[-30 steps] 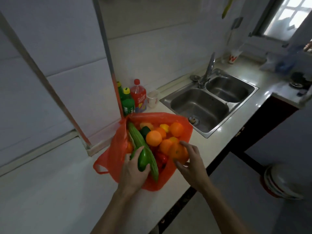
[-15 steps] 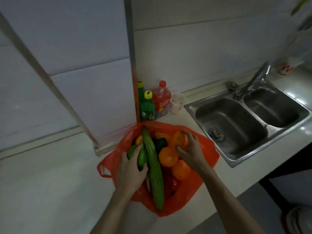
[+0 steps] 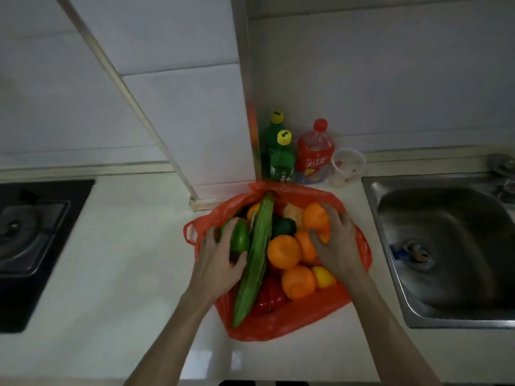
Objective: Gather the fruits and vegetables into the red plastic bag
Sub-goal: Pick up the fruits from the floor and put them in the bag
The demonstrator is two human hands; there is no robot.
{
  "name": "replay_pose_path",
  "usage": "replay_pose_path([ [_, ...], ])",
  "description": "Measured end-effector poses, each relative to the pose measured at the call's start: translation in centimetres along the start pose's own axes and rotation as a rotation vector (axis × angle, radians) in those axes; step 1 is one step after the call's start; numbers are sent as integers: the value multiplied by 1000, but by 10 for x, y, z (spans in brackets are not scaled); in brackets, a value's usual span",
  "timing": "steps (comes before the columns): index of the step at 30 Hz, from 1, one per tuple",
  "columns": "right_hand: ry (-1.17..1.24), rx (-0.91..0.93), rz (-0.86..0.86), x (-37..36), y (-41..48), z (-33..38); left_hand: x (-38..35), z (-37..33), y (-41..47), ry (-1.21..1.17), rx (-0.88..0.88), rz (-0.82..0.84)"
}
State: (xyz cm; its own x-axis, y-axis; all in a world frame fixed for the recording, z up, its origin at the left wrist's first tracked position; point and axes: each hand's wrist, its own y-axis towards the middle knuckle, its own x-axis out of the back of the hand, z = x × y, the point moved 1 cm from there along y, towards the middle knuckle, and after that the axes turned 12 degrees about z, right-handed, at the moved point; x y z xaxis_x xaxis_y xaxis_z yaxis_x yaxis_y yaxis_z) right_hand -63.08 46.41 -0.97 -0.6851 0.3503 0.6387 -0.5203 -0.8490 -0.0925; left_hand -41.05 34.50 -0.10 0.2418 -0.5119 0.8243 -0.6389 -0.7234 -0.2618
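Note:
The red plastic bag (image 3: 292, 321) lies open on the white counter, full of produce. A long green cucumber (image 3: 256, 254) runs across it from the back rim to the front left. My left hand (image 3: 217, 263) is wrapped around a green pepper (image 3: 237, 235) at the bag's left side. My right hand (image 3: 337, 246) grips an orange (image 3: 313, 217) at the back right. Several more oranges (image 3: 284, 252), a yellow fruit (image 3: 323, 277), a dark green vegetable (image 3: 282, 227) and a red pepper (image 3: 271, 296) fill the rest.
Two green bottles (image 3: 281, 160), a red bottle (image 3: 313, 151) and a plastic cup (image 3: 347, 165) stand against the wall behind the bag. A steel sink (image 3: 446, 240) lies to the right. A black gas stove (image 3: 30, 235) sits at the left. The counter's front edge is near me.
My view has swung left, bringing the stove in and cutting off the sink. My right hand moved from the bag's front to the orange at the back right. The left hand stays on the pepper.

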Motion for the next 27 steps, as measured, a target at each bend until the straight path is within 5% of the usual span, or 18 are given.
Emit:
replay_pose_path([
  [5, -39, 171, 64, -6, -40, 27, 10, -4, -42, -12, 56, -131],
  [12, -162, 442, 391, -85, -90, 84, 6, 69, -151, -22, 353, -213],
  [27, -422, 933, 995, -292, -282, 200, -67, 194, -528, -198, 980, -442],
])
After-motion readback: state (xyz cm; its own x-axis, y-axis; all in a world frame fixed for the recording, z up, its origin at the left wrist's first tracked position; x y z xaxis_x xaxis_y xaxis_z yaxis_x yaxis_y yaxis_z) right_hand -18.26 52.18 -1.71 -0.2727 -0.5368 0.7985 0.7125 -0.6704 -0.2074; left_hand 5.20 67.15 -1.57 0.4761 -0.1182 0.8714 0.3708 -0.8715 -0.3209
